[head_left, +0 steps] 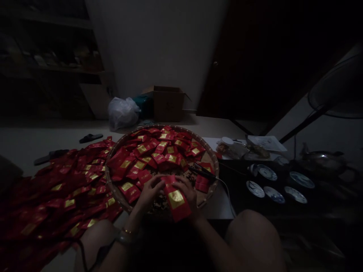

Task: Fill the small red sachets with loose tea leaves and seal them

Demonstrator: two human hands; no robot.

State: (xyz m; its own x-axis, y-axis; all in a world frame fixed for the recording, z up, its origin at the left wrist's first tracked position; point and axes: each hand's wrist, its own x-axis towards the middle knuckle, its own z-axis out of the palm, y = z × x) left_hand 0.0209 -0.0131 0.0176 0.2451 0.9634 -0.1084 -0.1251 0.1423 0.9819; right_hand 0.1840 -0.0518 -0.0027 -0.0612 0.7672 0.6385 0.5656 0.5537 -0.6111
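Observation:
A red foil packet (178, 202) with a gold label is held over the near side of a round woven tray (214, 160). My right hand (187, 189) is closed around its right side and upper part. The fingers of my left hand (151, 192) pinch near its upper left edge. Many similar red packets (159, 147) fill the far and left parts of the tray. Dark loose bits resembling tea leaves (159, 206) lie on the bare tray bottom. At the tray's right rests a black tong-like tool (203, 172) with a pale cord.
A large heap of red packets (70, 196) covers the floor at left, near dark slippers (90, 138). Small patterned dishes (273, 194) and a metal kettle (321, 160) stand on the dark table at right. Behind are a white plastic bag (123, 111) and an open cardboard box (168, 104).

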